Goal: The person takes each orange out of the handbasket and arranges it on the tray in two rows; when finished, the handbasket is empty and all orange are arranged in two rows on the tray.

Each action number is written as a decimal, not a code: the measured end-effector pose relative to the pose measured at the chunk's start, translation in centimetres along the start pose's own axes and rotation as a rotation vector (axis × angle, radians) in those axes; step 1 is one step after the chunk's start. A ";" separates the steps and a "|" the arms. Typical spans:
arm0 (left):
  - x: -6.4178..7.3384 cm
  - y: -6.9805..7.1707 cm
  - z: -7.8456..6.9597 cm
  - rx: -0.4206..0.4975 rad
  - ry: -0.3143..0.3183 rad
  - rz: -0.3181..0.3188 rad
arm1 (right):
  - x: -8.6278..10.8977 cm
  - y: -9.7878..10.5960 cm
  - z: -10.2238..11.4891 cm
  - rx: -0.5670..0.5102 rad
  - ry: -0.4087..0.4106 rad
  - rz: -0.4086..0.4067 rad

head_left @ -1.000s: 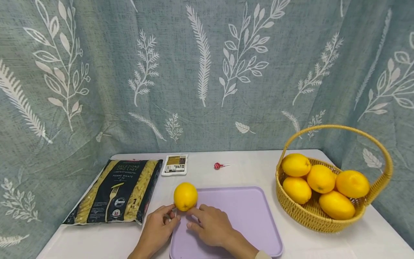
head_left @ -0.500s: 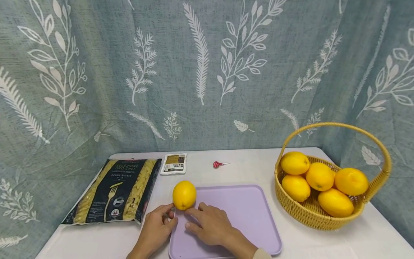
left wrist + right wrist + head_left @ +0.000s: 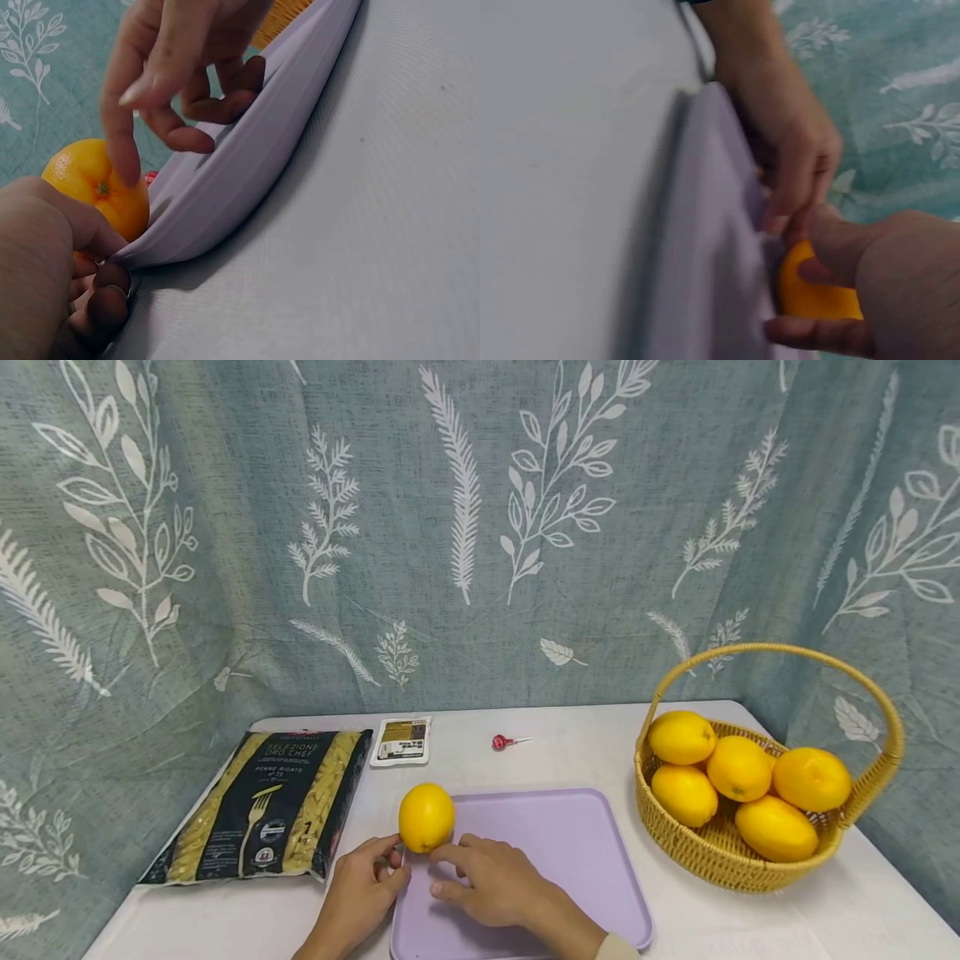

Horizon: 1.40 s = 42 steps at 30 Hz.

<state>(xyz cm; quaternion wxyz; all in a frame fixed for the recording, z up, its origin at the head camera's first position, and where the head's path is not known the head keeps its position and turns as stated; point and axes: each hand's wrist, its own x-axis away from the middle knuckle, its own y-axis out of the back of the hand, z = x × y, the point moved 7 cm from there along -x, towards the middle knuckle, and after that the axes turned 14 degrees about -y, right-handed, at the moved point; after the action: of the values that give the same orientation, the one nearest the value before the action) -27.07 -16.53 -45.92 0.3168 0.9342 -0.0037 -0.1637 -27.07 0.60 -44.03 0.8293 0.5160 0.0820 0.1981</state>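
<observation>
An orange sits at the far left corner of a lilac tray; its stem end faces me in the left wrist view. My left hand is at the tray's left edge, just below the fruit. In the left wrist view that hand pinches the tray's rim, with curled fingers beneath it. Over the tray, my right hand reaches leftward. Its index finger meets the near side of the orange, while the thumb stays apart and the other fingers bend loosely. The right wrist view is blurred.
A wicker basket with a tall handle holds several yellow fruits on the right. At left lies a bag of penne. Behind the tray are a small flat packet and a red lollipop. A patterned curtain hangs at the back.
The head view has drifted slightly. The orange sits a touch nearer to me against the tray's far edge. Both hands keep nearly the same places.
</observation>
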 end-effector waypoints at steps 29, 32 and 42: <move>0.1 0.4 0.1 -0.005 0.043 0.009 | 5.2 17.7 -8.2 -0.304 -0.118 -0.254; 0.1 0.3 0.1 -0.007 0.041 0.010 | 6.0 19.4 -9.8 -0.310 -0.180 -0.385; -0.1 -0.1 0.1 -0.008 0.023 0.006 | 8.2 22.1 -13.4 -0.364 -0.310 -0.562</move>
<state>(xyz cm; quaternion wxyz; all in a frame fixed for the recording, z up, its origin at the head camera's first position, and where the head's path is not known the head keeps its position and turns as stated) -27.20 -16.55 -46.01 0.3209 0.9348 -0.0022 -0.1519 -29.60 23.56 -29.90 0.9322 0.3412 0.0574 -0.1066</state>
